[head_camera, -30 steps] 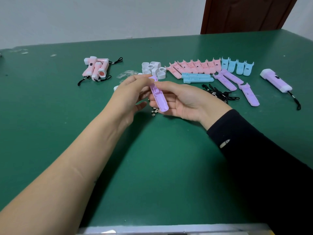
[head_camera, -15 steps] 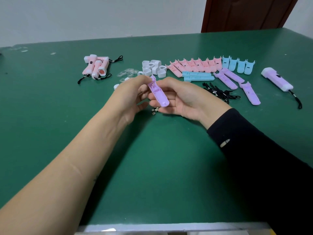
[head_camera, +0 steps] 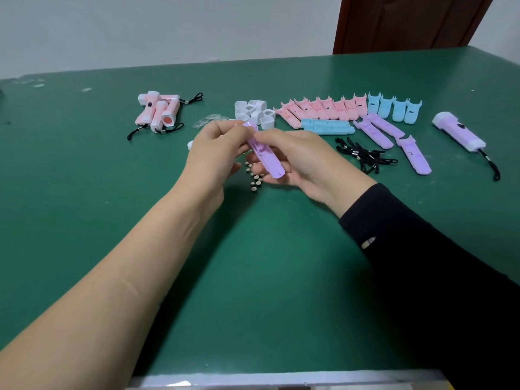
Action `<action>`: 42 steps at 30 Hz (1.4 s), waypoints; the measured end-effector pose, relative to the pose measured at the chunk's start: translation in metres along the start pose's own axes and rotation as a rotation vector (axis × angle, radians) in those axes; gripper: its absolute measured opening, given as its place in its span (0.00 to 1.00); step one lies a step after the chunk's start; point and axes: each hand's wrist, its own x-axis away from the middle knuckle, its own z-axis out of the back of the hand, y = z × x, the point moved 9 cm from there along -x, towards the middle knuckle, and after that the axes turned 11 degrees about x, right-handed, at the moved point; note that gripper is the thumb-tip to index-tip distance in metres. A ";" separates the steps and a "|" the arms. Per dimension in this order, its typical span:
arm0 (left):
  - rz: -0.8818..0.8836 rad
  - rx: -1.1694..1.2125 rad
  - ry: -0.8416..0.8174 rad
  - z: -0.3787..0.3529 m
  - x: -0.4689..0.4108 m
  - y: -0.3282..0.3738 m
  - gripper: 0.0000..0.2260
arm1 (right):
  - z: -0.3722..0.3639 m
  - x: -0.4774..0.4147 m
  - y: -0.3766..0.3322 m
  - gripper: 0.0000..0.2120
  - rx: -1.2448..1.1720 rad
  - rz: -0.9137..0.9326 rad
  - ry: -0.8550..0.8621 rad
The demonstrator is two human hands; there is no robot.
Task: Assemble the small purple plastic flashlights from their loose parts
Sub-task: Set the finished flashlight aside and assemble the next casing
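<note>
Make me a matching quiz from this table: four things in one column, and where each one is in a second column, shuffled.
Things
1. purple shell
2. purple flashlight
3. pink flashlights
4. black cords

Places
A. leftmost on the table
B. held by left hand and right hand
C. rightmost on the table
D. in a tangle, right of the right hand

Pairs: 1-B, 2-C, 3-A, 4-D

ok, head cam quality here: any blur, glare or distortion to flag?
Head view: even, diffuse light, no glare on the table; soft shadows under the forearms, which the wide angle enlarges; left hand, right hand and purple shell slightly blurred; clear discs barely show.
</note>
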 end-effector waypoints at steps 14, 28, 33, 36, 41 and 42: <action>0.102 0.007 -0.154 -0.011 0.004 -0.008 0.03 | 0.009 -0.004 0.004 0.07 -0.052 -0.036 -0.004; 0.179 0.194 -0.085 -0.007 0.000 -0.017 0.04 | 0.005 -0.010 0.010 0.05 -0.139 -0.048 0.086; 0.217 0.179 -0.052 0.002 -0.003 -0.017 0.06 | 0.001 -0.012 0.007 0.04 -0.191 -0.039 0.106; 0.231 0.186 -0.036 0.005 -0.005 -0.017 0.05 | 0.003 -0.012 0.006 0.02 -0.249 -0.039 0.109; 0.298 0.137 -0.077 0.004 -0.005 -0.023 0.04 | 0.013 -0.011 0.005 0.05 -0.279 -0.009 0.194; 0.311 0.129 -0.092 0.002 -0.005 -0.023 0.03 | 0.014 -0.011 0.004 0.05 -0.281 0.001 0.201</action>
